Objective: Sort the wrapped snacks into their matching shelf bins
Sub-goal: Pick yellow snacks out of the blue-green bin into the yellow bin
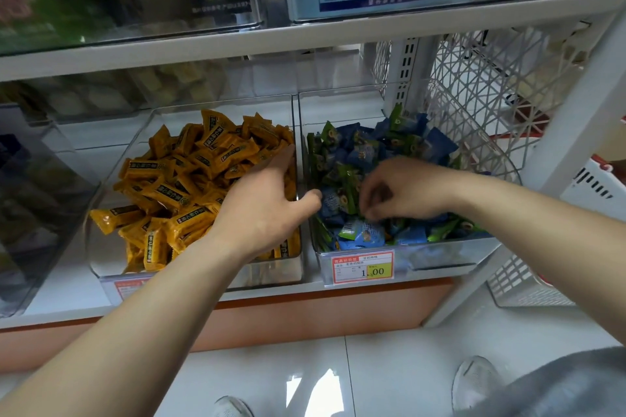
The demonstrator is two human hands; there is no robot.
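Left hand [261, 210] outstretched flat, right hand [406, 193] curled downward

Two bins stand side by side on the shelf [67, 296]: the left bin [101, 256] holds snack bars [189, 179], and the right bin [440, 256] holds small snack packets [355, 152], with a price tag [363, 266] on its front wall. The left hand [261, 206] lies over the bars near the wall between the bins, the right hand [406, 193] over the packets, perhaps touching them. A mesh panel [481, 85] stands right of the right bin.
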